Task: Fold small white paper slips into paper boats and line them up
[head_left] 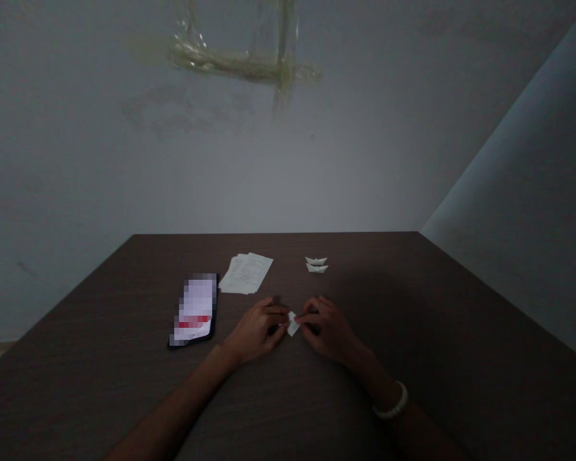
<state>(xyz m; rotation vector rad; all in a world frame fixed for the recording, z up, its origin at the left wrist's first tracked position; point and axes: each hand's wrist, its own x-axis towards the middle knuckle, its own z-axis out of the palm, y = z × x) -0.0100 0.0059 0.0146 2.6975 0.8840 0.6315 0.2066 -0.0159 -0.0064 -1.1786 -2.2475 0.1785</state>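
Observation:
Between my two hands, low over the middle of the table, is a small folded piece of white paper (pixel 293 324). My left hand (pixel 259 328) pinches its left side between thumb and fingers. The right side is pinched by my right hand (pixel 329 330), which wears a pale beaded bracelet (pixel 392 403) at the wrist. Parts of the paper are hidden behind my fingertips. Beyond my hands stand two small folded paper boats (pixel 317 269), one just behind the other.
A stack of printed paper sheets (pixel 246 274) lies beyond my left hand. Left of that hand a phone (pixel 196 310) with a lit, blurred screen rests on the dark brown table (pixel 278 410). A wall with tape on it (pixel 230 64) rises behind the table's far edge.

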